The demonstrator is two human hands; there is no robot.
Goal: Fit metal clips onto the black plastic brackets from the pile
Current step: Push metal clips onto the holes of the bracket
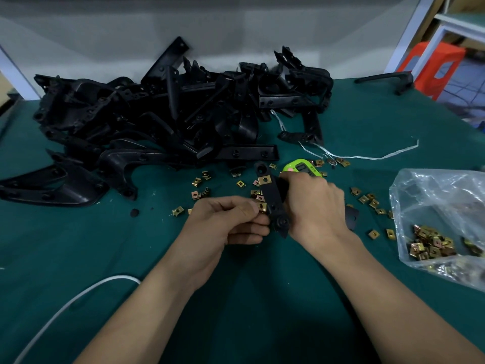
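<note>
A: Where is the bracket that is being worked on?

B: It is in the middle of the desk (78, 258), a little toward the near edge, and it seems to be lifted off the green cloth. The right hand (317, 208) grips the bracket (273, 200) from the right. Its fingers are curled round the black bar, so the bar is held steady with its long side pointing to the far edge.

A: And the other hand?

B: The left hand (231, 222) pinches a small clip (262, 206) between the thumb and the fingers (249, 209), and holds it against the left side of the bracket. I think it comes from the side because such a clip must slide over the edge of the plastic.

A: Is any clip on the bar already?

B: Yes, one fitted clip (263, 180) sits near the far end of the bar. So I judge this bracket is partly done.

A: Why do so many clips lie around the hands?

B: The loose clips (196, 182) are scattered close by, probably so that a hand can take the next one with a short reach. The plastic bag (425, 190) at the right edge holds more clips. The pile (157, 114) of brackets fills the far left part of the desk, within reach for the next piece.
</note>
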